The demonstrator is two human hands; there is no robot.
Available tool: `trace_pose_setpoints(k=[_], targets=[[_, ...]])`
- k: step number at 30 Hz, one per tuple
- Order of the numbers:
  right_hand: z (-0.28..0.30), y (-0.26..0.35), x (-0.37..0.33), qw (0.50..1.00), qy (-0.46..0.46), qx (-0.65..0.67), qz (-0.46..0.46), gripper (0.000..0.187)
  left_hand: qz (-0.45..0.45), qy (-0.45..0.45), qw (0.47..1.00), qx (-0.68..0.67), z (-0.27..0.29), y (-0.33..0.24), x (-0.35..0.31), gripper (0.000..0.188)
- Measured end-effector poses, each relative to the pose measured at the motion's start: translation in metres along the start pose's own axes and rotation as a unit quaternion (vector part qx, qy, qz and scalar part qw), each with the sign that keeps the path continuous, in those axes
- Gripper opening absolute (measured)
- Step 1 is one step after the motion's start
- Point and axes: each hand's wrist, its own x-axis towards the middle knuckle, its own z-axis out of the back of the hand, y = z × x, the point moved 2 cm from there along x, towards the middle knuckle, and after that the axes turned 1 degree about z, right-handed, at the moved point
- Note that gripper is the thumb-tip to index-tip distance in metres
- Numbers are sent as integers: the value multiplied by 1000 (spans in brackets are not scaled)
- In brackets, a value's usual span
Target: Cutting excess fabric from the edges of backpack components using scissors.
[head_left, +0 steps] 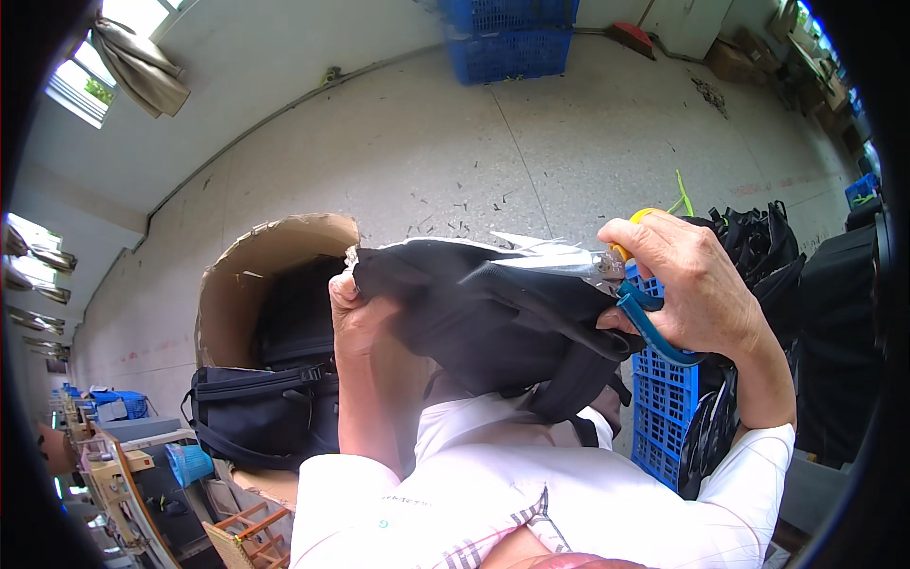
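Observation:
My right hand (706,284) is closed around the handles of a pair of scissors (607,269), one handle yellow and one blue. The metal blades point left and lie along the upper edge of a black fabric bag (464,313); the blades seem slightly parted. A pale strip runs along that edge of the bag. My left hand (358,318) pinches the bag's upper left corner and holds it up in front of my lap. Part of the bag is blurred, and dark straps hang from its lower right side.
To the left, an open cardboard box (223,284) holds black bags, with another black bag (251,408) at its near side. A blue plastic crate (664,408) and dark bags (758,237) stand at my right. Blue crates (512,43) sit by the far wall. Dark scraps litter the floor (417,161).

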Motion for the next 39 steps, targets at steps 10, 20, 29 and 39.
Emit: trace_pose_setpoints(k=[10, 20, 29, 39], targets=[[3, 3, -3, 997, 22, 63, -34, 51, 0, -11, 1000, -21, 5, 1, -2, 18], [2, 2, 1, 992, 68, 85, -67, 47, 19, -6, 999, -37, 5, 1, -2, 23], [-3, 2, 0, 997, 21, 50, -46, 47, 20, -5, 999, -28, 5, 2, -2, 23], [-3, 6, 8, 999, 17, 7, -33, 47, -2, 49, 996, -80, -12, -3, 0, 25]])
